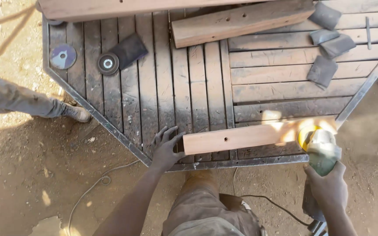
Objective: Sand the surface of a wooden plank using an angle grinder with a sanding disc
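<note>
Plank (237, 137) between hands — left hand (166, 148) steadying, right hand (329, 188) grinding.

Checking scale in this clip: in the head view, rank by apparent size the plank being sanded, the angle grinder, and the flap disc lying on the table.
1. Plank
2. Angle grinder
3. Flap disc

Left hand steadies the plank; right hand grips the grinder.

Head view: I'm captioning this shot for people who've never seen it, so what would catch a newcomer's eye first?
The angle grinder at lower right, gripped by the right hand, meets the end of a pale wooden plank in a haze of dust. The left hand presses flat at the plank's other end, on a dusty slatted table. Two loose discs lie upper left.
</note>
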